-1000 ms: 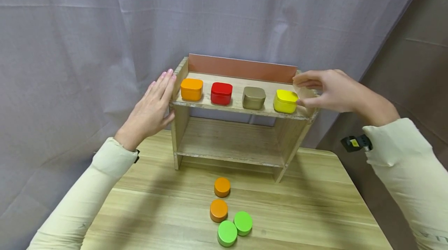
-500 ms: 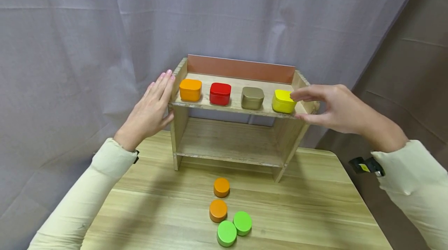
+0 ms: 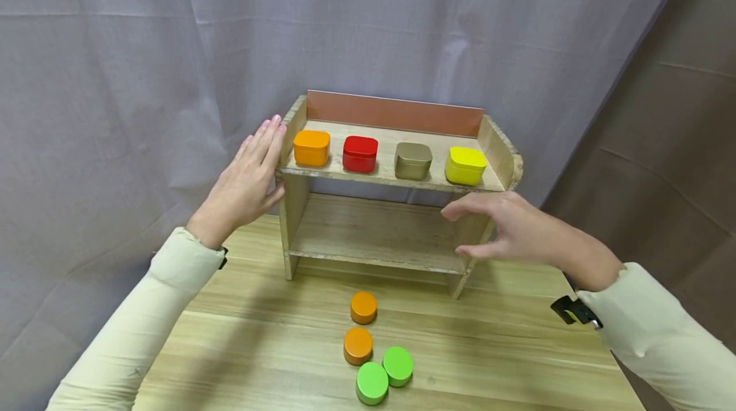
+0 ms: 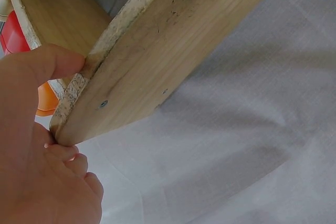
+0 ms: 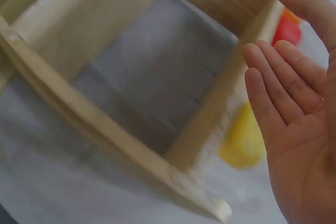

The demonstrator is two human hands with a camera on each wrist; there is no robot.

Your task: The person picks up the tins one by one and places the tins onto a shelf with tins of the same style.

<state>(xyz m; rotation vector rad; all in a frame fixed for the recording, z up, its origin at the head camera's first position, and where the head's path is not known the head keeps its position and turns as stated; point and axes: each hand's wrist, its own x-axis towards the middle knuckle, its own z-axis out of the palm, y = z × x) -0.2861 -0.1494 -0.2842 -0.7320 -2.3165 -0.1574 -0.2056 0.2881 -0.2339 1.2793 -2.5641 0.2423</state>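
Observation:
A small two-tier wooden shelf [image 3: 374, 232] stands on the table. Along its top board sit an orange box [image 3: 312, 148], a red box [image 3: 360, 154], a bronze box [image 3: 413, 161] and a yellow box [image 3: 465, 165], all with rounded corners. My left hand [image 3: 238, 184] holds the shelf's left side panel [image 4: 126, 72], thumb at its front edge and fingers along the outside. In front of the shelf's right side, below the yellow box, hovers my right hand [image 3: 512, 232], its thumb and fingers spread apart around nothing. The right wrist view shows its palm bare.
Two orange round pieces [image 3: 363, 307] and two green round pieces [image 3: 372, 383] lie on the wooden table [image 3: 276, 347] before the shelf. A reddish-brown strip [image 3: 393, 113] lines the back of the top board. Grey curtain [image 3: 368, 21] hangs close behind.
My right hand has come away from the yellow box and moved down toward the front of the shelf. The left hand stays on the side panel, and the boxes keep their places.

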